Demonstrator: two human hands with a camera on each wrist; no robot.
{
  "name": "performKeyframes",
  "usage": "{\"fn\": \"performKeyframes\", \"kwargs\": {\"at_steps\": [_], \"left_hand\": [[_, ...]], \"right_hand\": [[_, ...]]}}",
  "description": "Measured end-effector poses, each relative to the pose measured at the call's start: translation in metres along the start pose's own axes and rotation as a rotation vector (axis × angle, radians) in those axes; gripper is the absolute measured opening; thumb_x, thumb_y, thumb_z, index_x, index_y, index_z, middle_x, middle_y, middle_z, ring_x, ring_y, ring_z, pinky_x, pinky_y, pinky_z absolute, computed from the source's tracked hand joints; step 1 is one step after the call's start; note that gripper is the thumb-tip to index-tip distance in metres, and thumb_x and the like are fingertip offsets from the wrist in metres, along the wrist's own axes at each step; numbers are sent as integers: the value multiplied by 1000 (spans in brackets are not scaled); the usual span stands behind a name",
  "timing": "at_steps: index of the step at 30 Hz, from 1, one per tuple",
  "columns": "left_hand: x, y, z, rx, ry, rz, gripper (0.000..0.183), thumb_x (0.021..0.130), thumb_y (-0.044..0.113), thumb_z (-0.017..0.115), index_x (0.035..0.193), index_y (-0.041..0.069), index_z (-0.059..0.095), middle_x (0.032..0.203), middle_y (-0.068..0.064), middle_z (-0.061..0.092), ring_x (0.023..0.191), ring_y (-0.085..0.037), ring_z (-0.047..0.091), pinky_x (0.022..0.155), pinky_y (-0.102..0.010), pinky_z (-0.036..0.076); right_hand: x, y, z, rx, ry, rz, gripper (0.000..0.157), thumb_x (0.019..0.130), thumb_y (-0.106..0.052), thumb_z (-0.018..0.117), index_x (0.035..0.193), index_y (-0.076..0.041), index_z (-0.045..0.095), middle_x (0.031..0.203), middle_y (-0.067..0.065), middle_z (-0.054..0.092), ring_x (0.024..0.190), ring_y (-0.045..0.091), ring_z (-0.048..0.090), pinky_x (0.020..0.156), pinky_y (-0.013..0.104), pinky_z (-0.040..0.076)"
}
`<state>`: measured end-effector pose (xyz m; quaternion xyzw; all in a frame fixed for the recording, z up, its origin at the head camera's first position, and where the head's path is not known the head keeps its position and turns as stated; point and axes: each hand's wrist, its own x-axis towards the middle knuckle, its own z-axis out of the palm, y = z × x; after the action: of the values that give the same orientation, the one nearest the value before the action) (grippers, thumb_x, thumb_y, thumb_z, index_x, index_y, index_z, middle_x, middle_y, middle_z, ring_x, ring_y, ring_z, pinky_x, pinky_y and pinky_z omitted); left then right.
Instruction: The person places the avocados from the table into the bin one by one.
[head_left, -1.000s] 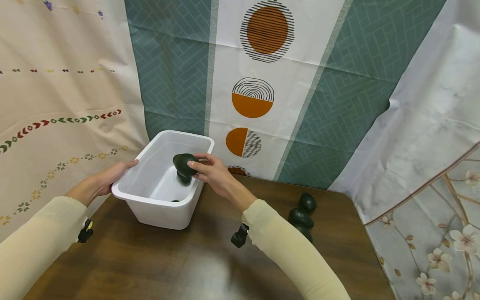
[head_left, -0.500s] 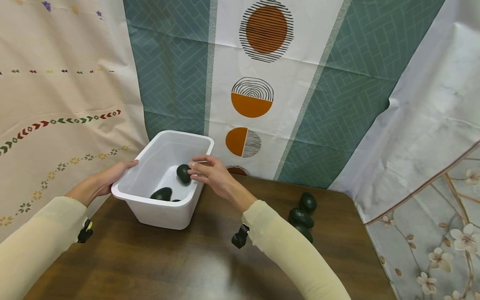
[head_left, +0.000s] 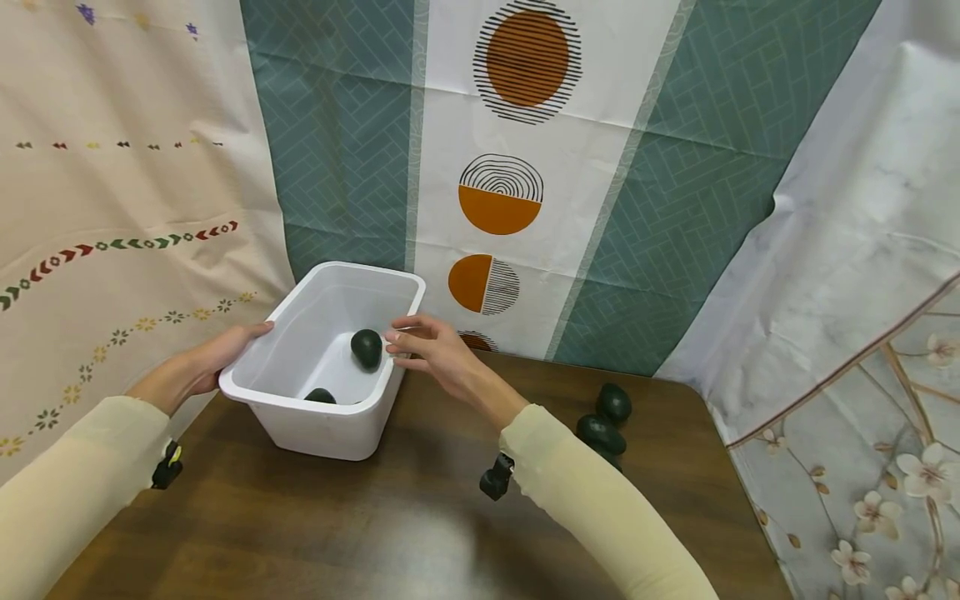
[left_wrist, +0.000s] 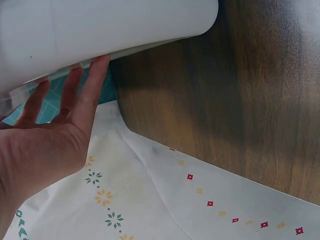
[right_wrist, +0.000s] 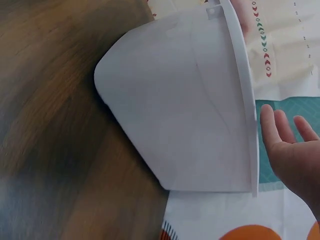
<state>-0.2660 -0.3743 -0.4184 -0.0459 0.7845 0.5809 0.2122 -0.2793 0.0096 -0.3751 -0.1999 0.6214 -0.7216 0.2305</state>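
A white plastic tub (head_left: 311, 433) stands at the left of the table. My left hand (head_left: 217, 358) grips its left rim, thumb on top and fingers beneath the rim, as the left wrist view shows (left_wrist: 60, 115). Inside, one dark green avocado (head_left: 366, 349) lies by the right wall. Another avocado (head_left: 320, 396) shows only its top above the near rim. My right hand (head_left: 435, 350) hovers at the tub's right rim with fingers extended, holding nothing. In the right wrist view that hand (right_wrist: 295, 145) is beside the rim, apart from it.
On the right of the brown wooden table (head_left: 360, 525) a row of avocados (head_left: 600, 434) lies, the nearest one mostly behind my right sleeve (head_left: 600, 508). Patterned cloths (head_left: 495, 250) hang behind the table and along both sides.
My right hand has let go of an avocado into the tub and drawn back a little to the right. One avocado has rolled toward the near wall. My left hand keeps its grip.
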Motion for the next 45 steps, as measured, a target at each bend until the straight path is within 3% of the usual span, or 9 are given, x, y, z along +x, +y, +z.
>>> {"fn": "performKeyframes", "kwargs": {"at_steps": [8, 16, 25, 32, 39, 45], "left_hand": [[1, 0, -2, 22, -3, 2, 79, 113, 54, 27, 160, -8, 13, 130, -19, 56, 110, -25, 63, 92, -47, 57], [1, -1, -2, 5, -24, -5, 79, 113, 55, 26, 160, -8, 13, 128, -17, 57, 110, -26, 64, 95, -50, 56], [2, -1, -3, 20, -16, 1, 80, 112, 55, 27, 160, -8, 12, 131, -20, 55, 110, -27, 64, 91, -48, 57], [1, 0, -4, 18, -18, -9, 79, 112, 55, 30, 161, -5, 12, 136, -24, 51, 113, -29, 63, 93, -49, 57], [2, -1, -6, 2, -13, -19, 79, 112, 55, 30, 160, -6, 14, 126, -15, 59, 108, -26, 65, 91, -49, 58], [1, -1, -5, 1, -20, -19, 77, 113, 54, 29, 159, -6, 15, 125, -14, 59, 109, -26, 65, 91, -49, 58]], "right_hand": [[-12, -2, -21, -52, -7, -44, 46, 104, -6, 66, 144, 10, 51, 137, 21, 62, 129, 42, 61, 108, 51, 50], [-28, -4, -45, -170, 2, -66, 42, 103, -9, 69, 142, 1, 58, 141, 23, 61, 126, 31, 65, 106, 46, 53], [-51, -13, -72, -297, 13, -96, 42, 103, -13, 70, 142, -2, 59, 139, 16, 64, 133, 43, 58, 108, 49, 51], [-69, -22, -85, -478, 2, -126, 38, 104, -20, 70, 139, -10, 63, 135, 8, 68, 124, 26, 65, 106, 42, 52], [-80, -26, -98, -547, -7, -109, 43, 102, -27, 73, 141, -13, 61, 137, 5, 67, 129, 24, 61, 108, 47, 50], [-88, -30, -107, -610, -3, -105, 46, 102, -31, 74, 143, -16, 60, 139, 3, 66, 131, 24, 59, 107, 49, 50]]}}
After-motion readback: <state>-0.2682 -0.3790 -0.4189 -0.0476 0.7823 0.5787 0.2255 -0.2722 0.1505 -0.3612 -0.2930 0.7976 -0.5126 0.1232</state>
